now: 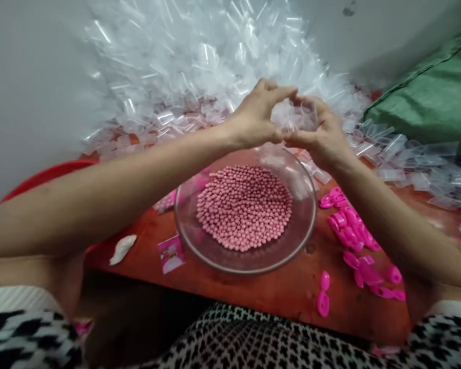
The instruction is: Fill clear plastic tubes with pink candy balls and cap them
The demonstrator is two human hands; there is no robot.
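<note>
Above the far rim of a clear bowl (182, 238), my left hand (255, 115) and my right hand (326, 133) meet, fingers curved around a small cluster of clear plastic sleeves (292, 117). Both hands press on the cluster from opposite sides, with fingertips close together. How many sleeves are held cannot be made out. Below, the bowl holds a heap of round pink beads (246, 210). Behind my hands rises a large pile of similar clear plastic sleeves (207, 56).
Bright pink plastic clips (353, 230) lie on the red table (269, 292) at right, with a single pink clip (323, 294) nearer its front edge. Left of the bowl are a small pink card (171, 253) and a white scrap (123, 249). A green sack (430, 97) stands at far right.
</note>
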